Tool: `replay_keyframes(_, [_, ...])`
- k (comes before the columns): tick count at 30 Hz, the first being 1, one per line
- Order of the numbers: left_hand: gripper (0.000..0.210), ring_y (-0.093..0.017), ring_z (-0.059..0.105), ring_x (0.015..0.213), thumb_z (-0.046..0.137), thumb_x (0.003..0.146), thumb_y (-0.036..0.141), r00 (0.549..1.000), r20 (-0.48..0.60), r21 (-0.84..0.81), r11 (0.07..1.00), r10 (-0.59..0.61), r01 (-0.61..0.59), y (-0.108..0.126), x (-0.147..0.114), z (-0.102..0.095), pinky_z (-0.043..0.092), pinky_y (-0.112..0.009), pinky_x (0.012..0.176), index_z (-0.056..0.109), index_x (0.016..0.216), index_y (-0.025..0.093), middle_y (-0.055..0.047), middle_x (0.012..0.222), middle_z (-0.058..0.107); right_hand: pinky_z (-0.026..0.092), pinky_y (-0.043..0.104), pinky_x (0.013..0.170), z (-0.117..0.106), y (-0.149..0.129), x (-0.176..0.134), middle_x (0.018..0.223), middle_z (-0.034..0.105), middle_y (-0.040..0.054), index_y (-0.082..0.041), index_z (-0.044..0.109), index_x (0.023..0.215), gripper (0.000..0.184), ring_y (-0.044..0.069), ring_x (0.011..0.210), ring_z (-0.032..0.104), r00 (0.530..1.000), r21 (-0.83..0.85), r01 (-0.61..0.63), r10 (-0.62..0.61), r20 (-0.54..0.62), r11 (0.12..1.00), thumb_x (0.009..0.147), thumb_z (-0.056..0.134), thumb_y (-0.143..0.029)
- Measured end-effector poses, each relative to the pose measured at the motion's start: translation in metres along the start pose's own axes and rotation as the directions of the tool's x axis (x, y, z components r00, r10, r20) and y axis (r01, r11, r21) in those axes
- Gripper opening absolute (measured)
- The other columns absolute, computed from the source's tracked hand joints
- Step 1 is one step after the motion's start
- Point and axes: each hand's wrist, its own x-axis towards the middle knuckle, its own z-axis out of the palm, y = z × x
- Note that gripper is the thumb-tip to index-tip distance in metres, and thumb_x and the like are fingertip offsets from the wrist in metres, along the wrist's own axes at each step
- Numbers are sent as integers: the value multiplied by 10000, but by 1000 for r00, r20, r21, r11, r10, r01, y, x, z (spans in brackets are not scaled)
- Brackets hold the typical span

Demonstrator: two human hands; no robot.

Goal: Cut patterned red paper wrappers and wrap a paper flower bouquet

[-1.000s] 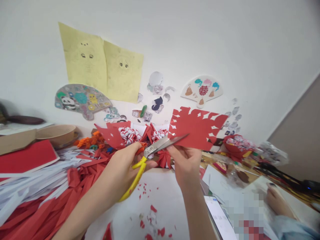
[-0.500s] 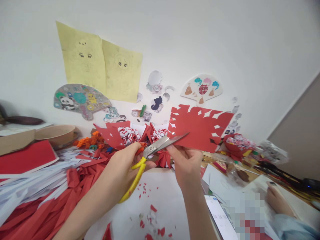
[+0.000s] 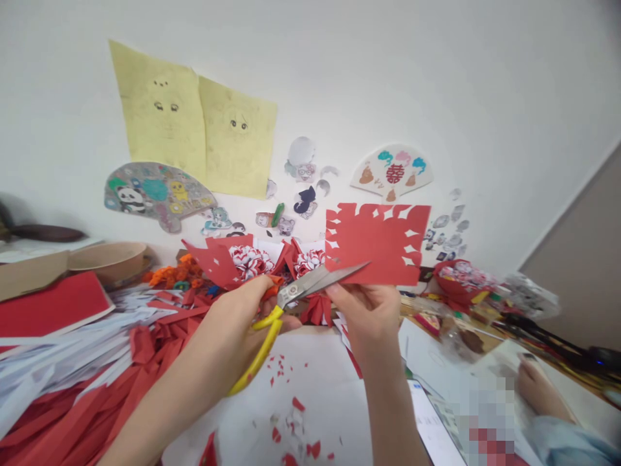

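Note:
Yellow-handled scissors (image 3: 264, 340) are gripped in my left hand (image 3: 242, 323), with their metal blades pointing right. The blades look nearly closed and lie across the lower left of a red paper sheet (image 3: 376, 243). My right hand (image 3: 371, 317) pinches that sheet by its bottom edge, thumb in front, holding it upright. Scalloped cuts and small diamond notches run along the sheet's left, top and right edges. Below my hands, small red paper scraps (image 3: 315, 448) are scattered over a white sheet (image 3: 334, 388) on the table.
Red and white paper strips (image 3: 150, 349) heap up at left, near a round box (image 3: 109, 262). Red-wrapped paper flowers (image 3: 250, 262) stand against the wall. At right are a phone (image 3: 434, 421) and another person's hand (image 3: 541, 388).
The red sheet has swung from a tilt to nearly level and shifted slightly left, as my right hand turned and moved a little right. My left hand with the scissors has barely moved.

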Motion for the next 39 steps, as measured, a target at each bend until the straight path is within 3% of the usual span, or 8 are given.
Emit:
replay_keyframes(9, [338, -144, 428, 612, 573, 801, 495, 999, 2, 32, 999, -44, 43, 2, -1, 1, 316, -263, 558, 380, 734, 226, 45, 668, 499, 605, 358, 766, -3, -2, 1, 862, 768, 62, -185, 757, 932, 180, 238, 903, 719, 999, 48, -10, 9, 31, 999, 761, 710, -212])
replay_keyframes(28, [220, -165, 510, 653, 508, 858, 427, 998, 6, 71, 995, 63, -63, -5, -3, 3, 384, -277, 586, 419, 820, 229, 10, 760, 565, 590, 353, 818, -9, -7, 0, 836, 768, 41, -196, 767, 901, 167, 210, 846, 720, 999, 35, -41, 40, 31, 999, 741, 726, -173])
replay_keyframes(39, [184, -153, 492, 645, 504, 864, 366, 998, 16, 89, 994, 61, -62, -4, -3, 4, 353, -261, 576, 403, 790, 232, 28, 743, 550, 590, 374, 836, -18, -9, 1, 944, 769, 51, -208, 769, 899, 166, 229, 881, 720, 997, -18, -42, 43, 62, 999, 735, 748, -192])
